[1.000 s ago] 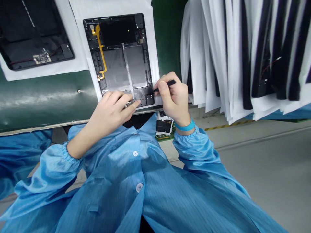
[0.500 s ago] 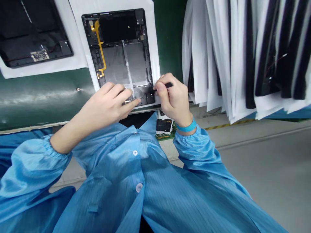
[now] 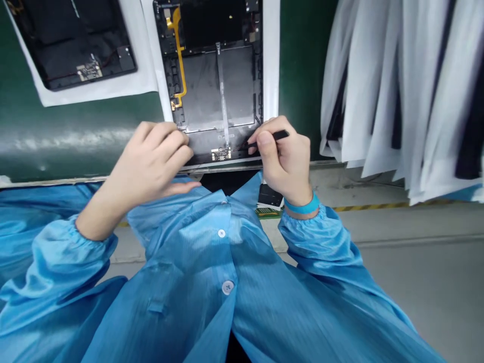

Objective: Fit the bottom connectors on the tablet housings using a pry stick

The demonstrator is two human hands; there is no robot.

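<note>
An opened tablet back with a yellow flex cable lies on a white sheet on the green belt, right in front of me. My right hand is closed on a thin black tool, whose tip touches the tablet's lower right corner. My left hand rests at the tablet's lower left edge with its fingers curled, and nothing shows in them. A small circuit board sits uncovered at the tablet's near edge between my hands.
A second opened tablet lies on its own white sheet to the left on the green belt. A rack of upright tablets in white sleeves stands at the right. Small parts lie below my right wrist.
My left hand slid left off the small circuit board, which now shows. The view shifted, so the tablet sits further right and higher. My right hand still holds the tool at the corner.
</note>
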